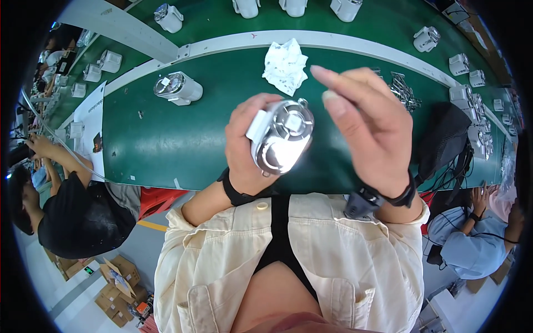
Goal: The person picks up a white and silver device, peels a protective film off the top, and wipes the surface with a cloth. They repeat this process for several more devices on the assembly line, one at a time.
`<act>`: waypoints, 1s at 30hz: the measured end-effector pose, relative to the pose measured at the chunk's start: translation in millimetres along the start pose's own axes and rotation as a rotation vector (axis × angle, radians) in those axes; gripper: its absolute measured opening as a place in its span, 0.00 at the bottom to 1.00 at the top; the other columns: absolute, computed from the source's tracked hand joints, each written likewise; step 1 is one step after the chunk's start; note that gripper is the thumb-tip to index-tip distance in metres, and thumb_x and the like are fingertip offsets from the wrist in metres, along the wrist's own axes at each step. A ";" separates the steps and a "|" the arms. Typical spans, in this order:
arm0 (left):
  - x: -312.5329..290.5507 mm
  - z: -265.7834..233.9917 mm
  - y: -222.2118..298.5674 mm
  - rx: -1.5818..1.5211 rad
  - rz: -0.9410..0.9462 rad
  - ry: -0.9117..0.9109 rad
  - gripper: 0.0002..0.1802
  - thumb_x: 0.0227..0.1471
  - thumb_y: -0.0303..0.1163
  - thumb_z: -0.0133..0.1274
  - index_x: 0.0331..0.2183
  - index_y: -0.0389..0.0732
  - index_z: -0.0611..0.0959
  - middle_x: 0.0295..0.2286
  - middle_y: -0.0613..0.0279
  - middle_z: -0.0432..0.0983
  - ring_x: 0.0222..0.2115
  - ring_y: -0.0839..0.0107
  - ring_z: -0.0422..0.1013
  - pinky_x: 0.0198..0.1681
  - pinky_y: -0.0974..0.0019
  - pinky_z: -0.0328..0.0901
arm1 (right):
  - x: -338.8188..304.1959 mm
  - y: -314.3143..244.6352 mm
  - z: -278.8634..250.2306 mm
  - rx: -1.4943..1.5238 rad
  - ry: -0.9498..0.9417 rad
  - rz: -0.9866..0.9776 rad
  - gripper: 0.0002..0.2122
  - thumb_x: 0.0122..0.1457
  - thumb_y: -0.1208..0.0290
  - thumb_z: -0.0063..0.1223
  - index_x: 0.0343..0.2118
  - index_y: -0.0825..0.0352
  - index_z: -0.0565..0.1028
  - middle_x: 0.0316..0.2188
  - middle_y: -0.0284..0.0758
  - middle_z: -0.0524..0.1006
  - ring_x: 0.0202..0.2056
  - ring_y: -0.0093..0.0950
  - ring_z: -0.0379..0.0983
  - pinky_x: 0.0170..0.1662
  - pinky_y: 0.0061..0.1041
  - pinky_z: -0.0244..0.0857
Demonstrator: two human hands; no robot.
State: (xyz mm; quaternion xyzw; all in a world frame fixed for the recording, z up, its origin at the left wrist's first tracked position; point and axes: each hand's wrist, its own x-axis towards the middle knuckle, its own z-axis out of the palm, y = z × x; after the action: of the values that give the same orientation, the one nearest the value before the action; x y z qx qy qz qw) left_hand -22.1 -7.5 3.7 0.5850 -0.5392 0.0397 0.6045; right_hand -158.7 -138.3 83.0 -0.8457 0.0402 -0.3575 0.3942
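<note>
My left hand (pixel 242 145) is wrapped round a white device with a shiny chrome top (pixel 283 139), held tilted above the green table. A pale square button sits in a round part of that top, and small metal lugs stick out at its two ends. To the right of it my right hand (pixel 373 125) hovers, apart from the device. Its thumb and forefinger are stretched out with a gap between them, and nothing shows in it. Beyond the device lies a crumpled white tissue (pixel 285 66). A similar device (pixel 179 89) lies at the left.
Small metal parts (pixel 404 91) lie beyond my right hand. A black bag-like thing (pixel 444 136) with cables rests at the table's right, beside several more white devices (pixel 478 133). A white rail (pixel 244 41) crosses the back. People sit on both sides.
</note>
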 end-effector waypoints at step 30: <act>1.9 -6.3 -2.4 -0.009 0.000 -0.082 0.51 0.35 0.32 0.72 0.56 0.38 0.58 0.46 0.44 0.69 0.44 0.57 0.70 0.46 0.60 0.66 | 0.2 1.7 30.0 0.882 -0.002 0.244 0.15 0.62 0.74 0.48 0.49 0.75 0.69 0.53 0.48 0.68 0.54 0.37 0.66 0.58 0.33 0.58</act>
State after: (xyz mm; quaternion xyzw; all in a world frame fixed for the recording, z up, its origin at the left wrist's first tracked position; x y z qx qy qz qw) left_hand -15.8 -4.6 5.1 0.5835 -0.5638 0.0135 0.5844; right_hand -139.1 -120.4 69.0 -0.5865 -0.0167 -0.2906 0.7558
